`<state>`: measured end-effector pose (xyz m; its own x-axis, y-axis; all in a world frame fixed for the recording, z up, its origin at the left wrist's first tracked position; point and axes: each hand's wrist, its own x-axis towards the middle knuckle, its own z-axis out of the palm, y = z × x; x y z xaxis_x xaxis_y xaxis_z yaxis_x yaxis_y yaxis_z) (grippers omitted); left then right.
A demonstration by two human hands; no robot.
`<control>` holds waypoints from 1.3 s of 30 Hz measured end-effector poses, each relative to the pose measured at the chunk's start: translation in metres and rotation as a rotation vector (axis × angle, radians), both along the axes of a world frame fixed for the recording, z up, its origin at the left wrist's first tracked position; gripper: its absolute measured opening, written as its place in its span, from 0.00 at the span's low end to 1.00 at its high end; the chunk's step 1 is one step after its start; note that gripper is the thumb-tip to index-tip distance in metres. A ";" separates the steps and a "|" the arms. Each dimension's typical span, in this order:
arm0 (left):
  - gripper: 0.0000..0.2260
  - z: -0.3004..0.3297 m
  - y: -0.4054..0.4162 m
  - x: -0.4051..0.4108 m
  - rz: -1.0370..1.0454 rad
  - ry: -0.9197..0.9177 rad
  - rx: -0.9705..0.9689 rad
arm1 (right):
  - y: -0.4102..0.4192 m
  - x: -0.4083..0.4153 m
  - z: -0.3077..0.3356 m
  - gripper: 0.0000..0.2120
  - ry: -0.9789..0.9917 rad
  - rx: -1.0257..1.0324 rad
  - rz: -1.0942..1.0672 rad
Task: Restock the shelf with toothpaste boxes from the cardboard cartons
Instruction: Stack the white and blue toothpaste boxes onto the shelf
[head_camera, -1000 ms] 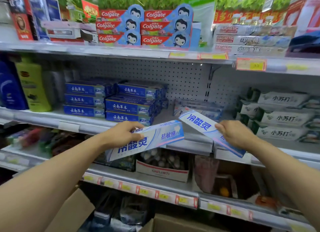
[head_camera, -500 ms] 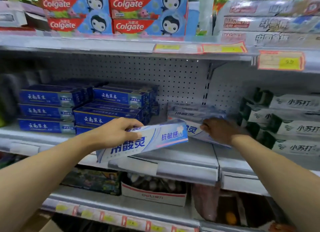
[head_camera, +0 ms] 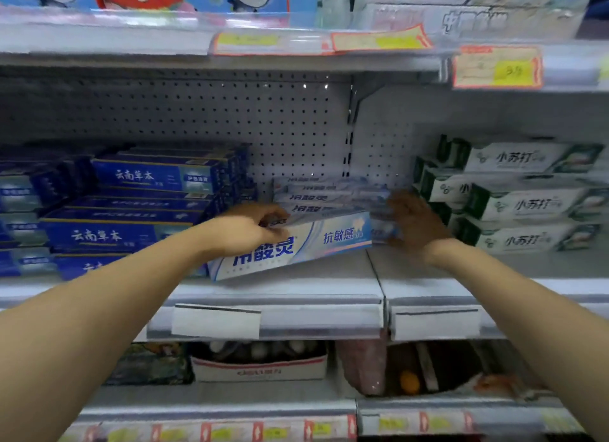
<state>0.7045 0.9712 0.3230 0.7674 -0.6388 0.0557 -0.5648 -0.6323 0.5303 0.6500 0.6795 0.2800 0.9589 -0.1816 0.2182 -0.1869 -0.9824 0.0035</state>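
Left hand [head_camera: 245, 232] grips a white and blue toothpaste box [head_camera: 293, 243] from above, with the fingers curled over its upper edge. One second ago this box was held in front of the shelf lip, in the air; now it has come forward over the shelf board [head_camera: 280, 286]. Its left end points down toward the board, and its right end is raised against the low pile of same boxes [head_camera: 326, 196] behind. I cannot tell if the lower corner already touches the board.

Right hand [head_camera: 417, 224] has changed more. One second ago it held a second box of the same kind, tilted, near the shelf edge. Half a second ago it was pushing that box onto the pile. Now the fingers look spread and relaxed at the right end of the pile, and I see no box gripped by them. The picture is blurred there, so a light touch on the box ends is possible.

My judgement is that one box is now placed and the box in the left hand is next to go in. The gap lies between the dark blue boxes [head_camera: 115, 224] at the left and the white and green boxes [head_camera: 527, 204] at the right. Farther behind is the perforated back panel [head_camera: 290, 128]. The cardboard cartons are not visible now.
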 end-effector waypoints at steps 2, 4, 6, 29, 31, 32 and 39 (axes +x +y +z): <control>0.18 0.000 -0.019 0.007 -0.033 -0.037 0.050 | -0.005 -0.017 0.001 0.33 0.037 0.020 -0.049; 0.18 -0.002 -0.039 0.016 -0.084 -0.083 0.117 | -0.011 -0.035 0.000 0.32 0.029 0.032 -0.089; 0.17 -0.006 -0.054 0.024 -0.131 -0.120 0.160 | -0.015 -0.051 0.000 0.32 -0.004 0.046 -0.113; 0.29 -0.021 -0.059 0.006 -0.028 -0.456 0.322 | 0.078 -0.132 0.002 0.35 0.069 0.027 -0.047; 0.28 -0.026 -0.052 -0.009 -0.067 -0.430 0.266 | 0.091 -0.142 -0.003 0.34 0.075 0.032 -0.049; 0.28 -0.030 -0.048 -0.019 -0.082 -0.419 0.230 | 0.098 -0.147 -0.007 0.34 0.077 0.042 -0.053; 0.23 -0.081 -0.019 -0.097 -0.196 -0.495 0.164 | 0.132 -0.188 -0.055 0.35 0.161 0.118 -0.078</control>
